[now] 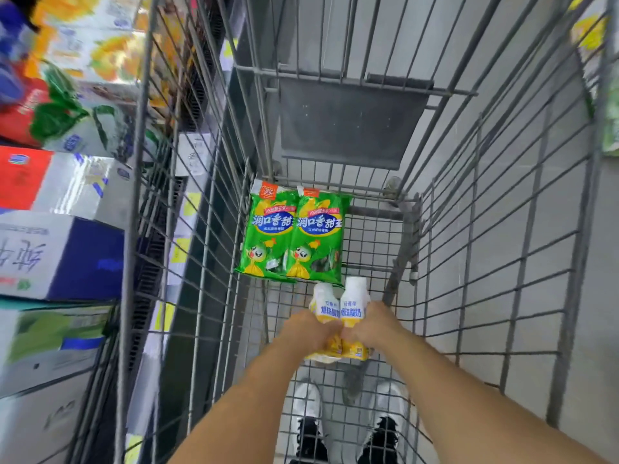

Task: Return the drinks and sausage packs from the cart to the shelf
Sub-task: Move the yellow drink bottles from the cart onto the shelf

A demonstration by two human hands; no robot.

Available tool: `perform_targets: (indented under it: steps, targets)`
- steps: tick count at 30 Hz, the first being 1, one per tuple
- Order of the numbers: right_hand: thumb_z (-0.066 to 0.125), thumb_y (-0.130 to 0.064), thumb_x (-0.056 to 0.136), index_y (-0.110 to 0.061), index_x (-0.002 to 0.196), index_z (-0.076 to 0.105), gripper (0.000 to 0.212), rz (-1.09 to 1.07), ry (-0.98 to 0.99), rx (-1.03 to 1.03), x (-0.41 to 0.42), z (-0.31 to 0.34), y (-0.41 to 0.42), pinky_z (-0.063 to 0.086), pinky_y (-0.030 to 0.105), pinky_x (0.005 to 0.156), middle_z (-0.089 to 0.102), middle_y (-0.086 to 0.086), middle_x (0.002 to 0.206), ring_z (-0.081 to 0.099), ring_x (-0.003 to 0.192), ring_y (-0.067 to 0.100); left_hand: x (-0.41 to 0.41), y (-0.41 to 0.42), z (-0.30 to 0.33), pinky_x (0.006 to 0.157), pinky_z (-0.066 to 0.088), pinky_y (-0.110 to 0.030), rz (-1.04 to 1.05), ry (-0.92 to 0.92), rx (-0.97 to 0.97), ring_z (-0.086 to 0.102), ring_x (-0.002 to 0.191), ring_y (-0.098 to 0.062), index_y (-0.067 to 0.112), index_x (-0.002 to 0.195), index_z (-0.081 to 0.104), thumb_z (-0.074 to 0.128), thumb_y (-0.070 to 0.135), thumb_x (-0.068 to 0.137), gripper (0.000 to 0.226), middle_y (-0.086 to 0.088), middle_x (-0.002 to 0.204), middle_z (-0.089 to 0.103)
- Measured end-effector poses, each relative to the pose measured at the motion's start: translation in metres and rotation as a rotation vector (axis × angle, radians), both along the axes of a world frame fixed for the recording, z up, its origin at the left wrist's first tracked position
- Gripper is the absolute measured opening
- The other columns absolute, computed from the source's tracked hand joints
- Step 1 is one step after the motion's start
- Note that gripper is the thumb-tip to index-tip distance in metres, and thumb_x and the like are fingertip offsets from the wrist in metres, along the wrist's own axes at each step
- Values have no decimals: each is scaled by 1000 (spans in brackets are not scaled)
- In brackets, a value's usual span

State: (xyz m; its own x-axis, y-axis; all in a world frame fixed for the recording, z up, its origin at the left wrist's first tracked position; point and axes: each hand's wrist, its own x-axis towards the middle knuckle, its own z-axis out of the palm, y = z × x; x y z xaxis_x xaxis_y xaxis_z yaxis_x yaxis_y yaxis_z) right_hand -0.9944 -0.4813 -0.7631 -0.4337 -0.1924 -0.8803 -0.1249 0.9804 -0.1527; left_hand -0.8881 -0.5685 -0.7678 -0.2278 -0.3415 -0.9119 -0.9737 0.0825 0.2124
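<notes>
Down in the cart [495, 249] now, both arms reaching to the wire floor. Left hand [310, 331] wrapped round the left drink bottle [324, 304], right hand [375, 324] wrapped round the right drink bottle [354, 301], fingers curled about the lower bodies, white capped tops poking out ahead, bottles touching side by side. Small plastic bottles by the look, probably light but smooth and rather slippery, so gripping mid-body over the yellow label seems sound. Just beyond, two green sausage packs [293, 236] lying flat together against the far left corner; likely soft, floppy film, best pinched at an edge or scooped flat. Shelf [60, 256] with boxed goods waiting to the left, outside the wire.
</notes>
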Motion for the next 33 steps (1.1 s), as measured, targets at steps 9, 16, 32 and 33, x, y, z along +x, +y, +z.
perform_targets:
  steps: [9, 16, 32, 33]
  targets:
    - [88, -27, 65, -14, 97, 73, 38, -8, 37, -249, -18, 136, 0, 56, 22, 70, 75, 3, 94, 70, 79, 14, 12, -16, 126, 84, 54, -33, 168, 274, 19, 67, 100, -21, 15, 116, 63, 67, 70, 70, 71, -4, 113, 69]
    - [91, -31, 55, -15, 91, 68, 45, 49, 84, -519, -25, 304, -38, 61, 29, 77, 76, 0, 91, 72, 79, 14, 31, -67, 300, 84, 55, -34, 272, 505, -179, 69, 93, -21, 17, 97, 65, 79, 50, 72, 44, -1, 96, 72]
    - [85, -36, 76, -14, 115, 53, 55, 743, 122, -954, 106, 576, -81, 53, 38, 86, 63, 2, 110, 62, 96, 19, 228, -24, 582, 70, 52, -26, 660, 713, -748, 67, 82, -12, 23, 99, 66, 83, 29, 77, 28, 3, 94, 72]
    - [84, -37, 77, -15, 112, 53, 51, 799, 103, -980, 125, 584, -79, 53, 36, 82, 64, 1, 106, 61, 91, 17, 248, -10, 590, 75, 54, -28, 699, 707, -780, 68, 87, -12, 21, 103, 66, 84, 34, 74, 37, 4, 98, 73]
